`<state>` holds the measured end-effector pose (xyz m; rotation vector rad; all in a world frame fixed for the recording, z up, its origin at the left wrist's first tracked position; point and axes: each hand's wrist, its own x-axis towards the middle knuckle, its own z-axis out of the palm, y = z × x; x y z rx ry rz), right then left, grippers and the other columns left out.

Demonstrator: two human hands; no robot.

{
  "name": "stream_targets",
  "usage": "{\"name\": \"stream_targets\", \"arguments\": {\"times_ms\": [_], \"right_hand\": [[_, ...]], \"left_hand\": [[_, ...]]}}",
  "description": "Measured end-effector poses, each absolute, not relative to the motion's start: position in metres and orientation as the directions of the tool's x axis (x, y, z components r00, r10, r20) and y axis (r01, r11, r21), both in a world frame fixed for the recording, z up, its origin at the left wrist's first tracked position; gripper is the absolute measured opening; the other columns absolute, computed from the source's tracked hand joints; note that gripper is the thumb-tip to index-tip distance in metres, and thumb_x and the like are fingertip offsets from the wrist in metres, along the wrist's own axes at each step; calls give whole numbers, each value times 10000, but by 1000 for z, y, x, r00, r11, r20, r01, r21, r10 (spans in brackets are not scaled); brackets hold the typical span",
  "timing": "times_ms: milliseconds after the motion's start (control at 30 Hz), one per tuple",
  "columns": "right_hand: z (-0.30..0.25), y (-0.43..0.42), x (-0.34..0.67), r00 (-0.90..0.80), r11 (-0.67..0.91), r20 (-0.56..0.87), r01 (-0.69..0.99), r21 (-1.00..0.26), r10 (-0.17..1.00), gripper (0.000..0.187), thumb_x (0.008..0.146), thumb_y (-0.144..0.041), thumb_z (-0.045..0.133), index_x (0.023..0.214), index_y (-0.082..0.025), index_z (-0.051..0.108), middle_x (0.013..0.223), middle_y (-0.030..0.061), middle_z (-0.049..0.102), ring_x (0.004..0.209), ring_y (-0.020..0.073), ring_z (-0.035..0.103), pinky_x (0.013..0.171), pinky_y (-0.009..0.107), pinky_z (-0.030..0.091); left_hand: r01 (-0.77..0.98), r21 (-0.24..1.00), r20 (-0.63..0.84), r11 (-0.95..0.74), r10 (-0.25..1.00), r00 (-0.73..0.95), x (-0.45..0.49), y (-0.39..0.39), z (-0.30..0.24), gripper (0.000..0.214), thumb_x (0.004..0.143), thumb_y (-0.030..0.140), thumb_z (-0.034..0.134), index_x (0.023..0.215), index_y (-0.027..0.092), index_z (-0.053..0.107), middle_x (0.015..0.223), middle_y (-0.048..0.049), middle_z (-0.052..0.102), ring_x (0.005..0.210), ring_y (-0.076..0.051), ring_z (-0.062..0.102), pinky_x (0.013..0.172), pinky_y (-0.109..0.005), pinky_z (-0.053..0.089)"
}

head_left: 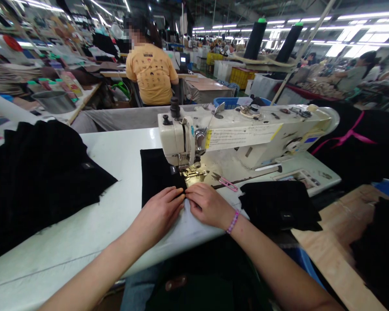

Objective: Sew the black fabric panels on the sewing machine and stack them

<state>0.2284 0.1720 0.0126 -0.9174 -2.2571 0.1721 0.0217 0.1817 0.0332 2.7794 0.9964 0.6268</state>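
A black fabric piece (155, 175) lies flat on the sewing machine bed, its right edge under the presser foot area of the white sewing machine (246, 134). My left hand (167, 206) rests over the lower part of this fabric, fingers together, the tips closed at its right edge. Close beside it, my right hand (205, 202) is closed with thumb and fingers pinching the same edge; a beaded bracelet circles that wrist. The two hands' fingertips nearly touch, just in front of the lit needle area. Pink-handled thread snips (227, 182) lie to the right of the needle plate.
A heap of black fabric pieces (45, 172) covers the left of the white table (116, 147). Another black stack (278, 205) lies at right, beside a brown board (330, 224). Ahead sits a person in a yellow shirt (151, 73). Two black thread cones (255, 41) stand behind.
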Motion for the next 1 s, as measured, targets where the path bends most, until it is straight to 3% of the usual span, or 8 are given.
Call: {"name": "stream_targets", "arguments": {"times_ms": [200,433,633,867,1000], "right_hand": [[16,187,227,-492,666,481,679,-309,725,215,859,-92,591,1030,-143,711,1073,108,658,1067,254,551,953,413,487],[25,205,220,-473,575,378,785,-231,796,149,890,-149,618,987,-180,727,976,75,637,986,248,540,845,382,455],[27,204,219,-446,547,357,794,-267,821,158,906,-169,603,1023,-178,708,1072,86,636,1036,249,532,890,389,449],[17,166,221,-356,503,392,771,-391,849,246,898,-152,586,1132,-152,661,1155,111,620,1087,262,532,989,436,465],[10,159,220,-338,506,419,764,-400,843,326,898,-144,562,1217,-141,625,1210,135,604,1143,276,521,1017,467,467]], "left_hand": [[588,251,345,-769,639,687,18,203,31,385,1010,335,417,1123,152,737,1210,-139,715,1153,-276,642,1014,-471,547],[594,262,319,-760,649,690,16,228,35,391,1000,336,405,1093,155,739,1177,-140,699,1115,-258,644,993,-440,552],[591,232,315,-773,634,706,12,247,33,433,1015,347,363,1143,139,720,1203,-146,686,1120,-271,636,992,-451,549],[616,170,360,-769,630,688,11,253,28,428,1021,347,366,1178,139,706,1213,-148,682,1145,-272,614,1011,-457,529],[654,180,284,-735,675,681,11,249,29,438,1023,337,341,1195,151,699,1279,-131,666,1214,-248,587,1076,-420,475]]}}
